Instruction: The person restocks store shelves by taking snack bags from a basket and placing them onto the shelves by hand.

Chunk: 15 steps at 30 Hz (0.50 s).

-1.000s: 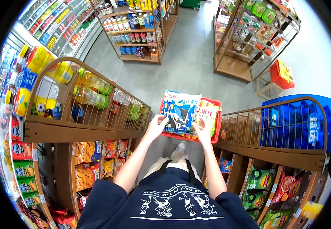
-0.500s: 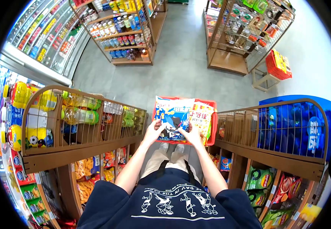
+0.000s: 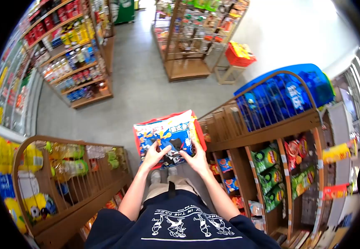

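Note:
A blue and white snack bag (image 3: 169, 133) lies flat over a red basket (image 3: 136, 140) in front of my body. My left hand (image 3: 155, 154) grips the bag's near left part, thumb on top. On the near right part, my right hand (image 3: 194, 157) pinches the same bag, its thumb pointing inward. The bag covers most of the basket, whose red rim shows at the left, back and right. A strip of yellow packaging shows beside the bag at the right.
Wire-railed shelves stand on both sides, with bottles (image 3: 70, 168) at left and green chip bags (image 3: 267, 159) at right. A blue tub (image 3: 288, 89) sits atop the right shelf. Ahead are a drink rack (image 3: 70, 62), another rack (image 3: 188, 68) and a stool (image 3: 229, 74) bearing a red box.
The view has turned to the right. The snack bag now covers more of the basket, hiding most of the yellow and white bag beside it. Both hands remain on the blue bag.

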Motion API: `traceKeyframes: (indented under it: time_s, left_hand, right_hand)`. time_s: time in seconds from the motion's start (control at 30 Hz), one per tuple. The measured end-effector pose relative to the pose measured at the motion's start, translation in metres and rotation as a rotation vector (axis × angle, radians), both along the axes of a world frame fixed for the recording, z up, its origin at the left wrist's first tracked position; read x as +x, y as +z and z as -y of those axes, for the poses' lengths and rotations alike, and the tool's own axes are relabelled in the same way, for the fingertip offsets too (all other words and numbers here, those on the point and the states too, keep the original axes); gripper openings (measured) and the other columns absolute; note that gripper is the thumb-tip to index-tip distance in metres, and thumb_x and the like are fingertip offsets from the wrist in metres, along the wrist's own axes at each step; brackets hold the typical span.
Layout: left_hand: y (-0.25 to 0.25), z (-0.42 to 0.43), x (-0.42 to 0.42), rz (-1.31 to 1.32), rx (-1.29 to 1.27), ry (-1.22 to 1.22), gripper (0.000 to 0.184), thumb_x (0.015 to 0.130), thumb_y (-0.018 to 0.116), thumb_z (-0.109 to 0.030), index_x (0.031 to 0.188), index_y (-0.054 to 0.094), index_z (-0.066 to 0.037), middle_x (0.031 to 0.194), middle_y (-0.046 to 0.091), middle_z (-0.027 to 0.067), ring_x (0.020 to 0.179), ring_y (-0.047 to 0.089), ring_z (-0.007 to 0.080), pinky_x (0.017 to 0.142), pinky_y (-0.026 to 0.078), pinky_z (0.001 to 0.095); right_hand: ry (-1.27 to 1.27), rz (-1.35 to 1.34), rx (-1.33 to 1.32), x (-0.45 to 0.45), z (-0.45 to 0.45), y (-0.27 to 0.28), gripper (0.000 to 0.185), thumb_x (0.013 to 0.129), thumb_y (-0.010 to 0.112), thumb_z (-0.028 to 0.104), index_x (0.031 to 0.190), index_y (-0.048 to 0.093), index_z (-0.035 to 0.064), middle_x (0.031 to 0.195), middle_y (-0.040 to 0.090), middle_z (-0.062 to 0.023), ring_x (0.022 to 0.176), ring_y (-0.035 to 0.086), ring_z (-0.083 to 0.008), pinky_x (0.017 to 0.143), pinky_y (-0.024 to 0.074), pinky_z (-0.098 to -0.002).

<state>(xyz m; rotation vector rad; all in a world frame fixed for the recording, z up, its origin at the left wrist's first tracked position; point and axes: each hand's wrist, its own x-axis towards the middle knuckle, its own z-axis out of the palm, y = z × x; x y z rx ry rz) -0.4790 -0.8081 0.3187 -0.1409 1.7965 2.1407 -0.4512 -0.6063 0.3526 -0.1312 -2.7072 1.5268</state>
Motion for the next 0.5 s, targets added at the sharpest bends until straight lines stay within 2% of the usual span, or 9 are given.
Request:
traceKeyframes:
  time_s: [0.07,0.1,0.17,0.2,0.23,0.3,0.33,0.43,0.5]
  left_hand:
    - [0.013,-0.012,-0.005,-0.029,0.076,-0.064,0.049,0.081,0.074,-0.023,0.118,0.054,0.003,0.112,0.063,0.0089,0.099,0.058,0.0129,0.09,0.046,0.0284]
    - [0.023,-0.016,-0.006,-0.049,0.077,-0.076,0.05,0.081,0.075,-0.023,0.118,0.055,0.003,0.109,0.063,0.0086,0.098,0.059,0.0139,0.089,0.047,0.0285]
    - [0.03,-0.035,-0.005,-0.087,0.065,-0.125,0.049,0.081,0.075,-0.023,0.117,0.055,0.004,0.113,0.062,0.01,0.101,0.058,0.0154,0.09,0.045,0.0288]
    - [0.018,-0.042,-0.006,-0.186,-0.113,-0.138,0.047,0.081,0.074,-0.022,0.116,0.056,0.004,0.119,0.058,0.011,0.104,0.057,0.0169,0.092,0.044,0.0287]
    - [0.023,-0.053,-0.005,-0.228,-0.108,-0.134,0.054,0.081,0.074,-0.023,0.122,0.051,0.004,0.123,0.055,0.0118,0.109,0.054,0.0176,0.095,0.043,0.0295]
    - [0.05,-0.074,0.005,-0.092,0.254,-0.202,0.065,0.08,0.074,-0.025,0.13,0.044,0.004,0.123,0.054,0.0123,0.111,0.053,0.0182,0.096,0.042,0.0305]
    - [0.051,-0.082,0.008,-0.088,0.22,-0.237,0.072,0.081,0.074,-0.025,0.135,0.037,0.004,0.123,0.054,0.0125,0.111,0.053,0.0183,0.097,0.042,0.031]
    - [0.059,-0.113,0.018,-0.138,0.167,-0.34,0.069,0.081,0.073,-0.024,0.133,0.037,0.005,0.123,0.054,0.0126,0.11,0.053,0.0179,0.096,0.042,0.0304]
    - [0.07,-0.138,0.034,-0.104,0.174,-0.445,0.069,0.082,0.072,-0.023,0.134,0.036,0.005,0.123,0.054,0.0124,0.111,0.052,0.0177,0.096,0.042,0.0306]
  right_hand:
    - [-0.06,-0.02,0.023,0.015,-0.01,0.008,0.074,0.074,0.08,0.021,0.129,0.042,-0.0095,0.121,0.056,-0.0216,0.112,0.056,-0.0251,0.098,0.0429,-0.0363]
    - [-0.128,0.002,-0.086,0.022,-0.012,0.002,0.074,0.073,0.08,0.025,0.13,0.045,-0.0048,0.124,0.054,-0.0251,0.117,0.054,-0.0313,0.099,0.0424,-0.0391]
    - [-0.207,0.0,-0.201,0.039,-0.019,0.016,0.072,0.074,0.08,0.022,0.13,0.043,-0.0043,0.124,0.054,-0.0228,0.117,0.054,-0.0277,0.1,0.0422,-0.0386]
    - [-0.21,-0.002,-0.183,0.044,-0.025,0.02,0.073,0.075,0.079,0.021,0.131,0.041,-0.0035,0.126,0.053,-0.0205,0.116,0.054,-0.0254,0.1,0.0419,-0.0381]
    - [-0.245,-0.023,-0.186,0.051,-0.029,0.029,0.073,0.075,0.079,0.021,0.131,0.041,-0.0035,0.126,0.053,-0.0205,0.116,0.054,-0.0254,0.1,0.0419,-0.0381]
    - [-0.298,-0.056,-0.275,0.07,-0.037,0.044,0.074,0.075,0.08,0.023,0.132,0.04,-0.0031,0.126,0.053,-0.0199,0.116,0.054,-0.0255,0.101,0.041,-0.0377]
    - [-0.34,-0.068,-0.279,0.077,-0.042,0.045,0.075,0.076,0.08,0.024,0.133,0.039,-0.0024,0.12,0.057,-0.0172,0.113,0.055,-0.0238,0.101,0.0408,-0.0366]
    - [-0.444,-0.064,-0.29,0.106,-0.065,0.064,0.075,0.076,0.079,0.024,0.134,0.039,-0.0022,0.112,0.059,-0.0139,0.108,0.057,-0.0212,0.1,0.0417,-0.0354]
    - [-0.513,-0.114,-0.299,0.133,-0.088,0.062,0.075,0.077,0.079,0.024,0.134,0.039,-0.002,0.105,0.06,-0.0108,0.099,0.058,-0.0171,0.093,0.0452,-0.0322]
